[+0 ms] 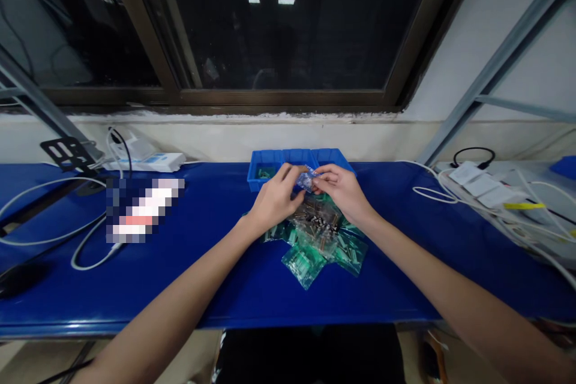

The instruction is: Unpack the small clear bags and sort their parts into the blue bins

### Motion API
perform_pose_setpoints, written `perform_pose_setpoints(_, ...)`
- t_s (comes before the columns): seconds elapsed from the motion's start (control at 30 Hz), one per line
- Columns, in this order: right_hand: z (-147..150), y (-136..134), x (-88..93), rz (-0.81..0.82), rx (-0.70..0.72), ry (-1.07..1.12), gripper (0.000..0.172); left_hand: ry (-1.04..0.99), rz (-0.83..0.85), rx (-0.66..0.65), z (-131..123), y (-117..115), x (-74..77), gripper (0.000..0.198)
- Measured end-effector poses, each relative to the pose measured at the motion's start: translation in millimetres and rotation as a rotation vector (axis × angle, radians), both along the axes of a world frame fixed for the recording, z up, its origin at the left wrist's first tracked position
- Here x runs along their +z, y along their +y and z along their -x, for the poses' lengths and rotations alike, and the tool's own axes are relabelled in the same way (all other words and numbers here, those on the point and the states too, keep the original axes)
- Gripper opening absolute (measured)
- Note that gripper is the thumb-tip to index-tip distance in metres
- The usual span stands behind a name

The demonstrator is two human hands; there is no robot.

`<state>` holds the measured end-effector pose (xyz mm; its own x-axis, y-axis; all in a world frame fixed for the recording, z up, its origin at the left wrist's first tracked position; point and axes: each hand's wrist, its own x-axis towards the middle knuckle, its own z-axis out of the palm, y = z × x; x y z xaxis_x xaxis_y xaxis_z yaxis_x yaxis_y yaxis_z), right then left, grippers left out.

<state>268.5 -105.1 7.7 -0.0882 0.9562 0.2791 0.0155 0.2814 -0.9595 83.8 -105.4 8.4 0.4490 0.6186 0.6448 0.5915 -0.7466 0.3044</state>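
Note:
Both hands meet above a pile of small plastic bags in the middle of the blue table. A small clear plastic bag [306, 180] is pinched between them; its contents are too small to make out. My left hand [279, 197] grips it from the left, with fingers bent over the top. From the right, my right hand [339, 187] holds it between thumb and fingertips. Below lie green-tinted bags [305, 263] of small pale parts and a clear bag [317, 222] of dark and copper-coloured pieces. Just behind the hands stands a blue compartment bin [258, 185], with a green bag in its left section.
A power strip [164, 162] and black bracket [67, 153] stand at the back left. White cables [81, 264] loop over the table's left side, near a dark mouse [22, 279]. At right are white adapters [488, 183] and more cables. Grey metal struts [486, 72] flank the window.

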Motion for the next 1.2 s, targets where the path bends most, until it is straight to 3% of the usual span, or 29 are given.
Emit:
perform_pose_setpoints(0.1,0.8,-1.6,1.4,-0.009,0.024,0.025,0.03,0.085,-0.052,0.026,-1.1,-3.8,0.8,0.032)
perform_pose_setpoints(0.2,1.3,-2.9,2.4,-0.032,0.045,-0.006,0.023,0.042,-0.13,0.055,-0.7,-2.1,0.5,0.02)
perform_pose_setpoints(0.4,0.7,-3.6,4.2,-0.065,0.128,-0.162,0.018,-0.006,-0.184,0.076,2.6,4.1,0.6,0.017)
perform_pose_setpoints(0.6,0.1,-1.3,-0.5,-0.147,0.005,-0.292,0.019,-0.04,-0.116,0.038,0.6,0.4,0.3,0.02)
perform_pose_setpoints(0.9,0.6,-2.7,1.7,-0.158,0.007,-0.141,0.03,0.065,-0.093,-0.011,0.8,-3.1,2.2,0.035)
perform_pose_setpoints(1.1,1.3,-6.5,6.4,-0.194,0.03,-0.118,0.029,0.099,-0.13,0.022,-2.5,-4.7,0.7,0.014)
perform_pose_setpoints(1.2,0.8,-6.6,7.9,-0.154,0.061,-0.084,0.024,0.071,-0.142,0.055,-3.4,-4.8,0.7,0.016)
